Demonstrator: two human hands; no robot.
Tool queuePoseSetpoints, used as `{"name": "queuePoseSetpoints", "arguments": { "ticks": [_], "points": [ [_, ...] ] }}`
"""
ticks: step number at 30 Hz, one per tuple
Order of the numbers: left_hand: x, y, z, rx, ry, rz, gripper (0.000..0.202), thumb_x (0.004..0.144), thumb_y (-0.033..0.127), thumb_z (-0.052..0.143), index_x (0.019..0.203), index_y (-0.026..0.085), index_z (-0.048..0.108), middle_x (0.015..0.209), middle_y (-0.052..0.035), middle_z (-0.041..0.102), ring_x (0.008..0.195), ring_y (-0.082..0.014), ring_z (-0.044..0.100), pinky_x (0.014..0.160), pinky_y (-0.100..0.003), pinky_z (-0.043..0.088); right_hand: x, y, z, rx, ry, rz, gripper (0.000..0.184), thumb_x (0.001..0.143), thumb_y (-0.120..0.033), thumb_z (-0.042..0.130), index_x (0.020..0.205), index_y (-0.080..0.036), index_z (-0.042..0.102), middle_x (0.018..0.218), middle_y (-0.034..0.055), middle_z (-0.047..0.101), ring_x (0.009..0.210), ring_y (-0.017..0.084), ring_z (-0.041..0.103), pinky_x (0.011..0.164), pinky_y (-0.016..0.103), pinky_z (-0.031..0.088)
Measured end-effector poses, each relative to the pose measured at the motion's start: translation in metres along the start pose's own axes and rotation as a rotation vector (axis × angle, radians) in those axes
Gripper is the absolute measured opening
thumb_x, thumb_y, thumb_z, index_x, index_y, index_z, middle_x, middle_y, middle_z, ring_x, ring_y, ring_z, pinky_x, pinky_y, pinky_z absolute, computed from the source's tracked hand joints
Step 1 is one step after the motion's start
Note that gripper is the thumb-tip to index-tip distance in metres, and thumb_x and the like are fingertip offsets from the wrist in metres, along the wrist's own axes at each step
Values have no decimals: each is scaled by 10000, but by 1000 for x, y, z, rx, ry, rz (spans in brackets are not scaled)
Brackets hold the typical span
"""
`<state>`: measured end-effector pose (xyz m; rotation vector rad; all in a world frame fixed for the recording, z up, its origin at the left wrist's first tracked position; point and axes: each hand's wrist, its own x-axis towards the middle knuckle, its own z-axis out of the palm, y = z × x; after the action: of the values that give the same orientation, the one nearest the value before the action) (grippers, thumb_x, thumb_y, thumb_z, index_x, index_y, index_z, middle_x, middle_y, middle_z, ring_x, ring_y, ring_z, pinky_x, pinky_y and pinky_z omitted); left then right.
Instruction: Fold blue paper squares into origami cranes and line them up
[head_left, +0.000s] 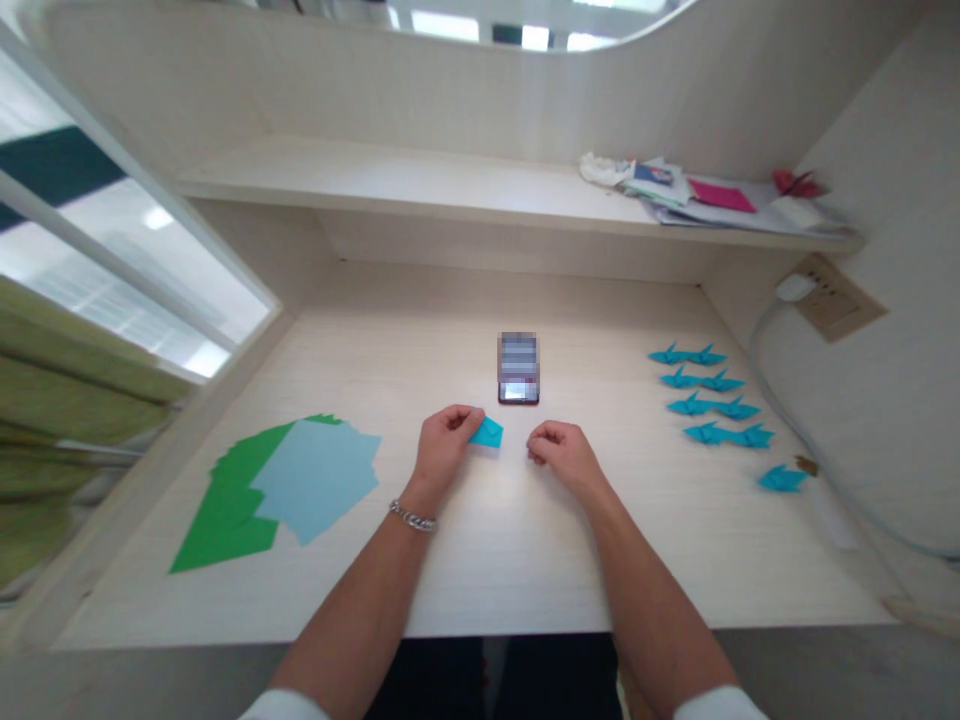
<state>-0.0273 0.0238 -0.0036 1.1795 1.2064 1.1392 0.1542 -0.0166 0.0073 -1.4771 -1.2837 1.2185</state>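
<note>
A small piece of folded blue paper [488, 433] is pinched between the thumb and fingers of my left hand [445, 445], just above the desk. To the right of it, my right hand [562, 452] is apart from the paper, its fingers curled together with nothing visible in them. Several folded blue paper cranes [715, 405] stand in paired rows at the right side. One more blue paper crane [782, 479] sits closer to me, near the wall. Beyond my hands lies a phone [518, 368] with a lit, blurred screen.
Fanned green paper sheets [232, 510] lie at the left, with light blue sheets [319, 478] overlapping them. A shelf [450, 185] crosses the back, bearing papers [721, 195] at its right. A cable [795, 420] runs from the wall socket [840, 297] down the right side.
</note>
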Motion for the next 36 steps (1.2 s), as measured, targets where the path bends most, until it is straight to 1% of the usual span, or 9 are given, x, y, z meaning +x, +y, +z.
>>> {"name": "queuePoseSetpoints", "arguments": {
  "ticks": [4, 8, 12, 17, 21, 24, 27, 31, 36],
  "points": [
    [-4, 2, 8, 21, -94, -5, 232, 700, 366, 683, 729, 135, 685, 667, -36, 658, 606, -142, 566, 585, -250, 459, 2, 0, 5, 67, -5, -51, 176, 747, -323, 576, 777, -160, 637, 651, 15, 627, 577, 135, 549, 576, 253, 442],
    [-10, 8, 12, 165, -268, 43, 153, 718, 295, 639, 721, 153, 695, 662, -31, 660, 595, -139, 567, 560, -240, 443, 1, 3, 6, -93, -49, -99, 117, 753, -270, 566, 727, -173, 627, 612, -12, 575, 586, 126, 512, 554, 231, 396],
    [-11, 16, 2, 363, -482, 116, 129, 705, 249, 603, 698, 174, 707, 587, -8, 628, 528, -124, 526, 495, -220, 391, -2, 2, -2, -171, -214, -116, 97, 741, -240, 580, 709, -166, 635, 607, -19, 560, 577, 111, 477, 532, 217, 352],
    [-7, 19, -13, 385, -597, 69, 131, 673, 176, 568, 663, 176, 699, 561, -9, 631, 520, -130, 545, 490, -222, 393, -5, -1, -12, -111, -313, -62, 105, 721, -247, 604, 690, -156, 647, 584, -23, 548, 551, 104, 461, 518, 218, 336],
    [1, 20, -22, 290, -506, 15, 104, 696, 205, 590, 659, 161, 677, 563, -19, 623, 526, -131, 551, 515, -234, 423, -1, 2, -20, 47, -252, -6, 132, 697, -281, 640, 679, -150, 646, 565, -23, 549, 530, 105, 467, 516, 227, 353],
    [1, 22, -16, 131, -381, 2, 128, 725, 269, 619, 707, 151, 665, 621, -32, 641, 565, -131, 572, 568, -250, 463, 4, 3, -18, 215, -28, 35, 184, 681, -327, 672, 719, -148, 654, 604, -10, 584, 549, 114, 501, 539, 235, 395],
    [-7, 20, 3, -7, -406, -55, 245, 718, 296, 672, 909, 143, 653, 792, -63, 687, 691, -157, 624, 646, -278, 500, 6, 4, -5, 333, 155, 67, 256, 676, -381, 687, 785, -150, 675, 688, 18, 634, 626, 134, 550, 572, 239, 420],
    [-17, 9, 27, -93, -339, -73, 278, 672, 279, 735, 881, 128, 628, 853, -69, 693, 763, -162, 634, 722, -286, 499, 5, 3, 16, 410, 231, 93, 305, 671, -414, 695, 834, -157, 694, 738, 30, 658, 666, 145, 570, 589, 244, 432],
    [-15, 1, 26, -152, -267, -107, 230, 684, 264, 718, 839, 118, 631, 762, -55, 683, 697, -148, 626, 697, -282, 497, 3, 1, 17, 314, 192, 41, 250, 679, -385, 686, 756, -147, 686, 673, 21, 646, 623, 138, 563, 579, 249, 435]
  ]
}}
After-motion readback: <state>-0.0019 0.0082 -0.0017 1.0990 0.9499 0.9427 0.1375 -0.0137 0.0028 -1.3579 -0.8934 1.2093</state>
